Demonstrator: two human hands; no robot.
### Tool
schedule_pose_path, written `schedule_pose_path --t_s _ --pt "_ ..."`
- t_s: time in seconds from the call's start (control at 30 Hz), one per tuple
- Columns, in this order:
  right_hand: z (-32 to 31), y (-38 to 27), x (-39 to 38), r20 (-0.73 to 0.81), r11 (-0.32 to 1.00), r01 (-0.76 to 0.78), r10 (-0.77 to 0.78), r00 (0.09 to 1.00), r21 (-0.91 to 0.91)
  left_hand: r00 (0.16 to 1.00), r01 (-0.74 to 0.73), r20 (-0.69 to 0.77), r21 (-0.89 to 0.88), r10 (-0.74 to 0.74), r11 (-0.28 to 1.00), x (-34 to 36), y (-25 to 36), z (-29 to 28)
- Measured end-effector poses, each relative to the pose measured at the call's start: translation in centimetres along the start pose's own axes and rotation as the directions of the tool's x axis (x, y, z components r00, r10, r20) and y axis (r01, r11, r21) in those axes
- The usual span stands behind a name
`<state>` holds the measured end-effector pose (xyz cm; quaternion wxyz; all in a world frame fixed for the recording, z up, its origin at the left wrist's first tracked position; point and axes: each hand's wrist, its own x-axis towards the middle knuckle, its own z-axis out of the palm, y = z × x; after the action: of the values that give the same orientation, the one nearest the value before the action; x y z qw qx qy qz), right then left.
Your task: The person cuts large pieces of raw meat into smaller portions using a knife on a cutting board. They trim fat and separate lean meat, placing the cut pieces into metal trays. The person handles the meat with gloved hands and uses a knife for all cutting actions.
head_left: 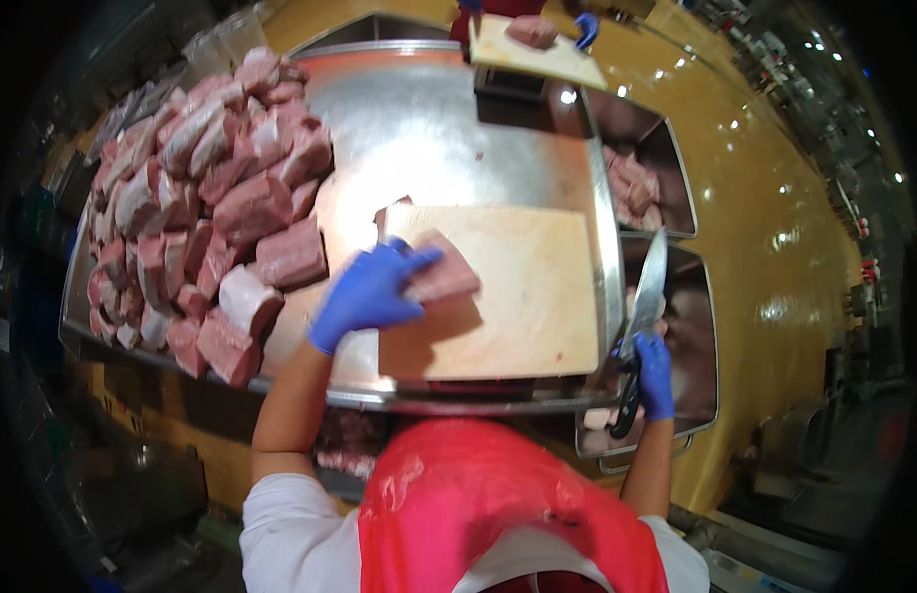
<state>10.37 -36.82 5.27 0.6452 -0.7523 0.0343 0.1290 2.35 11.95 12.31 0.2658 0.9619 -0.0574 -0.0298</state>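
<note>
My left hand [371, 295], in a blue glove, grips a pink piece of raw meat [446, 272] by its left side. Fingers and thumb close around the meat over the left part of a pale cutting board [518, 296]; its shadow falls on the board below. Off to the right, past the table's edge, my right hand [654, 376], also blue-gloved, is wrapped around the black handle of a large knife [648, 289]. The blade points away from me, tilted slightly right, above a metal bin.
A tall heap of raw meat pieces [221, 198] covers the left of the steel table [419, 109]. Metal bins with meat, one far [676, 178] and one near [710, 336], stand along the right side. Across the table, another person's gloved hand [586, 32] is by a second cutting board [567, 65].
</note>
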Motion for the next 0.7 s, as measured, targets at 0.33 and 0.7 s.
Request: schedule_pose_path --t_s 0.33,0.7 --pt "3.8 4.0 1.0 0.055 0.967 0.172 -0.164 0.985 -0.187 0.996 -0.068 -0.071 -0.195 0.055 0.978 10.8 -7.2 4.2" --pt "5.8 3.2 -2.0 -0.074 0.992 0.048 -0.057 0.996 -0.113 0.954 0.287 0.069 -0.489 -0.292 0.823 14.6 -24.6 9.1"
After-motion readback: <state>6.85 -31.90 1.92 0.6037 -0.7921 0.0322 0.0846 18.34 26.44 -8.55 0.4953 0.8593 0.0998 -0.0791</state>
